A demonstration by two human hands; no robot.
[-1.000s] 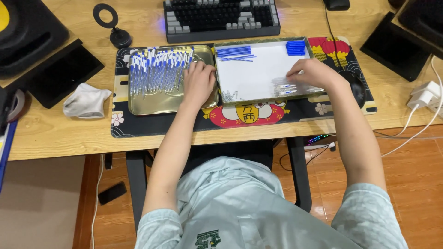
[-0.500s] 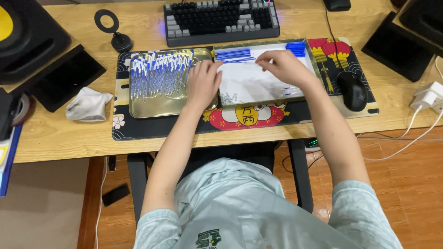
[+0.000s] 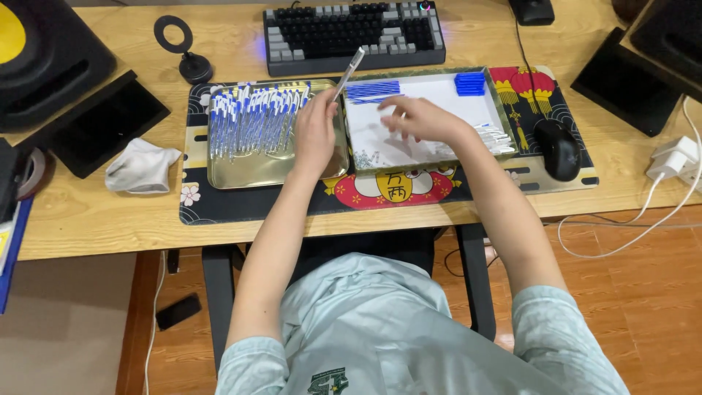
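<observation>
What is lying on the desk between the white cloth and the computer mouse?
In the head view, between the cloth and the mouse lie two trays: a gold tray of pens, then a white tray. Both hands are over them.

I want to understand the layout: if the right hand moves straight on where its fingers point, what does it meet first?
The right hand points left over the white tray; it would probably first meet the clear pen barrel held by the left hand, though depth is unclear.

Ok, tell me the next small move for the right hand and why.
Probably pinch one blue refill from the white tray. The left hand holds a clear pen barrel upright, and the right hand hovers over the tray with fingers spread, holding nothing visible.
</observation>
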